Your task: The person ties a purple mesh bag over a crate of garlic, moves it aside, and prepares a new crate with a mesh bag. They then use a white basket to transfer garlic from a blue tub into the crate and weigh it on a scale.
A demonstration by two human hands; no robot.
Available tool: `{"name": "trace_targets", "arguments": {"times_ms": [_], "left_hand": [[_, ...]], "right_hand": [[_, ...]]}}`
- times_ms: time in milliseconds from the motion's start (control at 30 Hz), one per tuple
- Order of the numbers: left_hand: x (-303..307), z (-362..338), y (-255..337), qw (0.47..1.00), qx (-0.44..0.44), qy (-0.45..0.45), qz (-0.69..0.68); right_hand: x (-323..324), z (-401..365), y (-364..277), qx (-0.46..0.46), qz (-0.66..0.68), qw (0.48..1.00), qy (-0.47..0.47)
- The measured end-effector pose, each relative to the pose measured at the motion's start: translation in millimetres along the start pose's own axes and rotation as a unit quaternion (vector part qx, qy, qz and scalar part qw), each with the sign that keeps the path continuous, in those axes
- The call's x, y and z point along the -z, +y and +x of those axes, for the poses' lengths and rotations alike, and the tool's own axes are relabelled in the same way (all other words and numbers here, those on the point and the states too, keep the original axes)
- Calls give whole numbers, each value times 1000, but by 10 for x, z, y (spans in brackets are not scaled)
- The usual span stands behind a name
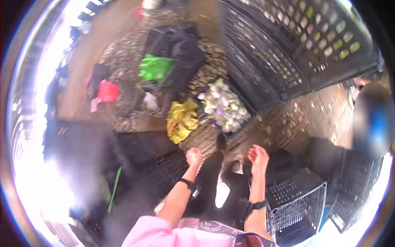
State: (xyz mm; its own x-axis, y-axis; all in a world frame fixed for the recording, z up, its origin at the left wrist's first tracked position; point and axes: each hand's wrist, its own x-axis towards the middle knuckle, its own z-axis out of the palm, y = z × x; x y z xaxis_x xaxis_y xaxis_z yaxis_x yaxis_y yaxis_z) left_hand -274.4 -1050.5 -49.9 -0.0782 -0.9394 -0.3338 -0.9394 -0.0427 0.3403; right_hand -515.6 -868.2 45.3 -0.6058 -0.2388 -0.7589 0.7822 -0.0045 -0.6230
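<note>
Bare dirt ground (325,107) outdoors, strewn with pale scraps and husks, hemmed in by black plastic crates; harsh glare on the left edge.

Left hand (194,156) is closed in a fist, knuckles forward; can't tell if anything is inside. Right hand (258,158) is loosely curled, fingers half bent, nothing visibly held. Hands are apart, level with each other, and both wrists wear dark bands. Pink sleeve (152,234) sits at the near end of the left arm.

White scrap (222,192) lies low between the forearms. Dark low crates (160,164) sit under and left of the left hand, and a grey-rimmed crate (298,206) is just right of the right forearm.

Crate of pale bulbs (224,108) sits ahead of both hands, between them and slightly up, not touched. Yellow cloth (182,120) is ahead of the left hand, just beside that crate. Green bag (155,68) is farther ahead on a dark crate, and a red container (108,90) is far ahead-left.

Tall stacked crates (296,45) form a wall far ahead-right of the right hand. Another person's blurred shape (372,119) is well right of the right hand.
</note>
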Motion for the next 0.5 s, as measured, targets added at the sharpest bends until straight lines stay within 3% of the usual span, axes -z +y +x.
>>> {"name": "trace_targets", "arguments": {"times_ms": [100, 200, 333, 500], "left_hand": [[537, -197, 366, 997, 77, 22, 8], [857, -327, 476, 991, 109, 17, -81], [1245, -458, 794, 983, 95, 56, -145], [1438, -699, 883, 972, 64, 42, -224]], "right_hand": [[-76, -475, -471, 16, 5, 1000, -16], [-8, -850, -746, 51, 13, 997, -62], [30, -1286, -1096, 75, -1, 994, -83], [284, -1948, -1416, 119, 25, 986, -114]]}}
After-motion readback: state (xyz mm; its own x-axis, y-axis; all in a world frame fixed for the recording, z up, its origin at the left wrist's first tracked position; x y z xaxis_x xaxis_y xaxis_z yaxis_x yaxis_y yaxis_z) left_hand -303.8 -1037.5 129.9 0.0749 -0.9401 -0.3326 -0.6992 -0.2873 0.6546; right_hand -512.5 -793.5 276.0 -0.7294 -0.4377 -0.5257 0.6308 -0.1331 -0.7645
